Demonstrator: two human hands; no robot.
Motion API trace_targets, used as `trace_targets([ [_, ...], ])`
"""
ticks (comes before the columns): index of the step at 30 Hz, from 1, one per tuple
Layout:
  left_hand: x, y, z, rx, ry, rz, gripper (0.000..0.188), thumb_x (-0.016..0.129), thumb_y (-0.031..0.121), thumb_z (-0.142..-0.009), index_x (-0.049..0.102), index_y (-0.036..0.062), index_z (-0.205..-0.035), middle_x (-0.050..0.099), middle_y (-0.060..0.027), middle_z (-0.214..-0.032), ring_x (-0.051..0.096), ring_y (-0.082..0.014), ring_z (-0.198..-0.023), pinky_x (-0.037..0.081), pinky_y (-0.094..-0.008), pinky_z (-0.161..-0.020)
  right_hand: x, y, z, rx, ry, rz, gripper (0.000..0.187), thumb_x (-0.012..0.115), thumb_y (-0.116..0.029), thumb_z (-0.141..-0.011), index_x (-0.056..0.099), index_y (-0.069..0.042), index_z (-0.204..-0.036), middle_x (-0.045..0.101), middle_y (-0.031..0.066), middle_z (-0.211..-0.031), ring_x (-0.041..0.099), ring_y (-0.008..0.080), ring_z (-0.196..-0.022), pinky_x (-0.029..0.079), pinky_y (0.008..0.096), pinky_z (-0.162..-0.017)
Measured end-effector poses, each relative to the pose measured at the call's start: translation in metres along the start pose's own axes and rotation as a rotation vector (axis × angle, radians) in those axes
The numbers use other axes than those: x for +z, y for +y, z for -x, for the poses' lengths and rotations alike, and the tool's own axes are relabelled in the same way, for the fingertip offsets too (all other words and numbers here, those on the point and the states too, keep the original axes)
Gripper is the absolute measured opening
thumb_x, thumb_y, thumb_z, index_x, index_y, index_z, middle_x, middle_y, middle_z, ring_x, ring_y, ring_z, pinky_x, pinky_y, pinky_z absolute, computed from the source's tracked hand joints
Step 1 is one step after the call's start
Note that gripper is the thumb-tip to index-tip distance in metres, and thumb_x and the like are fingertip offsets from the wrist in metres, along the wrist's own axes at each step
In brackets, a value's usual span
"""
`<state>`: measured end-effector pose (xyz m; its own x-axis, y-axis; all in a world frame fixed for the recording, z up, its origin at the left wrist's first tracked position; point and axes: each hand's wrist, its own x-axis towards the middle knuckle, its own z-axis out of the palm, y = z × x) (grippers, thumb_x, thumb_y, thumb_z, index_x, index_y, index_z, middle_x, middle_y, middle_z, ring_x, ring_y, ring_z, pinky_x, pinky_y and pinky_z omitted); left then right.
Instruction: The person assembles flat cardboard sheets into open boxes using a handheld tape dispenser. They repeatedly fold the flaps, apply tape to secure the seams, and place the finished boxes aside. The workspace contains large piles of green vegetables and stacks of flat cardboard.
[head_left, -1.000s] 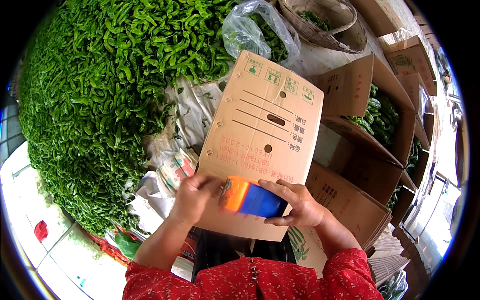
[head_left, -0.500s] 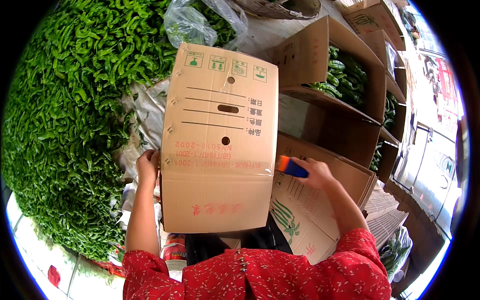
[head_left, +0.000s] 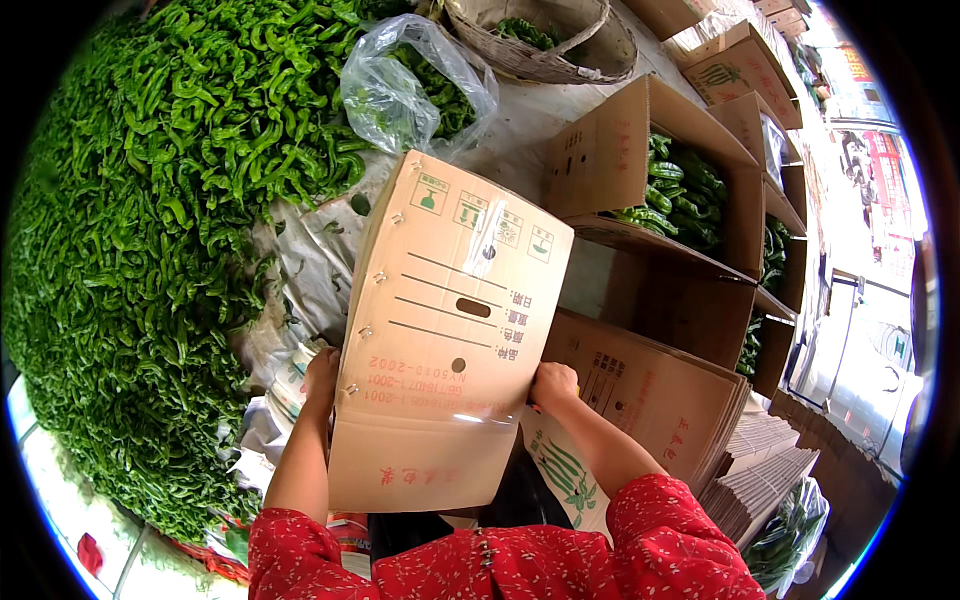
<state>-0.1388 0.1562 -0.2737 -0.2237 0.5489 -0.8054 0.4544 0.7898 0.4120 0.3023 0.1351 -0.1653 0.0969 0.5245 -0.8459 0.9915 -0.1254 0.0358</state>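
Observation:
A closed cardboard box (head_left: 440, 340) stands tilted in front of me, with printed lines, green symbols and a hand hole on the face toward me. Clear tape runs across its lower part. My left hand (head_left: 321, 378) grips the box's left edge, its fingertips partly hidden. At the opposite edge, my right hand (head_left: 553, 386) is closed against the cardboard. A sliver of orange shows beneath that fist, from the orange-and-blue tool; most of the tool is hidden.
A large heap of green peppers (head_left: 150, 250) fills the left. Beyond the box lie a clear plastic bag (head_left: 395, 95) and a wicker basket (head_left: 535, 55). At right stand an open carton of peppers (head_left: 685, 195) and flattened cartons (head_left: 650, 400).
The box has shifted toward me and slightly right, turning clockwise. My right hand has moved left to its edge; the orange-and-blue tool, plainly visible before, is now mostly hidden.

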Motion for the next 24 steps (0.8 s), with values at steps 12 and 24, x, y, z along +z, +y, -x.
trace_targets([
  [12,0.004,0.096,0.112,0.315,-0.195,0.671,0.053,0.043,0.043,-0.099,0.043,0.0098,-0.141,0.049,-0.0125,-0.137,0.049,-0.0238,-0.121,0.042,-0.0347,-0.097,0.076,-0.004,-0.019,0.207,0.378,-0.342,0.023,0.046,-0.026,-0.091,0.059,-0.009,-0.098,0.069,0.0146,-0.084,0.068,0.0317,-0.081,0.052,0.0429,-0.068],
  [24,-0.036,-0.034,0.179,-0.302,-0.248,-0.408,0.047,0.058,0.023,-0.089,0.050,0.0016,-0.131,0.058,-0.0123,-0.126,0.059,-0.0221,-0.108,0.052,-0.0335,-0.080,0.029,-0.019,-0.005,0.082,0.386,-0.130,0.016,0.051,-0.020,-0.090,0.058,-0.010,-0.100,0.068,0.0125,-0.097,0.068,0.0284,-0.091,0.053,0.0394,-0.073],
])
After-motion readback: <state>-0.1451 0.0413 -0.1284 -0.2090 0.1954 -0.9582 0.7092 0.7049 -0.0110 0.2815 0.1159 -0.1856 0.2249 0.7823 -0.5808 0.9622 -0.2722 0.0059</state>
